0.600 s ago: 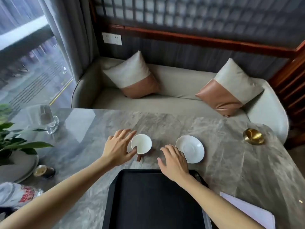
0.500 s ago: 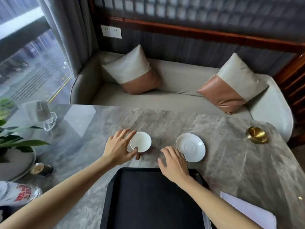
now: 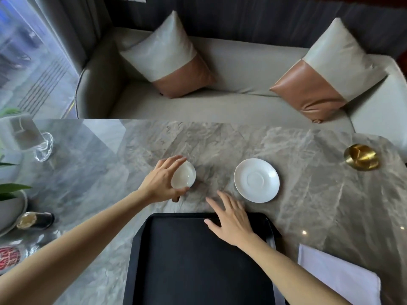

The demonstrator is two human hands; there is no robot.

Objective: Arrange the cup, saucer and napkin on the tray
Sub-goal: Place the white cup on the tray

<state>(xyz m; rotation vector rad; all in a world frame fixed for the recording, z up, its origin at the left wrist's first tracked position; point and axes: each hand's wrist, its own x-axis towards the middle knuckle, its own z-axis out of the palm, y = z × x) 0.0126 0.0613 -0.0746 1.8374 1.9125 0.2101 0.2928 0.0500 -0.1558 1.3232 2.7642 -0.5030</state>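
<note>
A small white cup (image 3: pixel 185 175) stands on the marble table just beyond the black tray (image 3: pixel 198 260). My left hand (image 3: pixel 161 181) wraps around the cup's left side, thumb at its near rim and fingers over its far rim. A white saucer (image 3: pixel 256 180) lies empty to the right of the cup. My right hand (image 3: pixel 231 219) rests flat with spread fingers on the tray's far edge, just short of the saucer and not touching it. A white napkin (image 3: pixel 339 274) lies at the tray's right. The tray holds nothing.
A gold dish (image 3: pixel 361 157) sits at the far right of the table (image 3: pixel 220 142). At the left are a clear glass holder (image 3: pixel 33 139), a plant in a white pot (image 3: pixel 8 205), a small dark bottle (image 3: pixel 35 220) and a packet. A sofa with two cushions lies beyond.
The view has tilted down and closer. My left hand has closed further around the cup, fingers now over its rim. My right hand has spread flatter on the tray's edge.
</note>
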